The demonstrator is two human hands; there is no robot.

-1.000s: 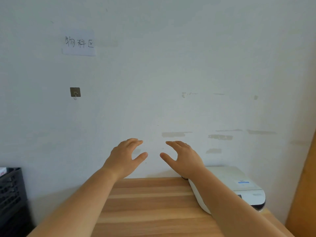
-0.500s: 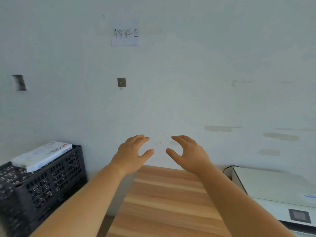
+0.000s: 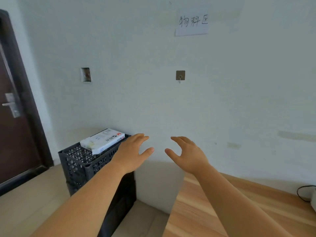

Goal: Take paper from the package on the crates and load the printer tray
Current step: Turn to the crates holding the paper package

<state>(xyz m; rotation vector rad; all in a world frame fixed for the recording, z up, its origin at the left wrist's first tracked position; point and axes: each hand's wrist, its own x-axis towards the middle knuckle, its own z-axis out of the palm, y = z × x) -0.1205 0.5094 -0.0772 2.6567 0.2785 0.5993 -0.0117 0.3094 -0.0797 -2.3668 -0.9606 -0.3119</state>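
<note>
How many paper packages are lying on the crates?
1: a white rectangular paper package lies flat atop the black plastic crates, left of the open left hand. None seems hidden.

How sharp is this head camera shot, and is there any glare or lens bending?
Head view: soft daylight, no glare; slight motion blur softens the paper package print and black crates; the wide lens bows the door frame; both hands cast faint shadows on the wall.

The left hand [image 3: 131,152] hides the right end of the black crates [image 3: 80,165], the package [image 3: 102,141] print is too small to read, and the desk [image 3: 256,207] runs off frame.
</note>
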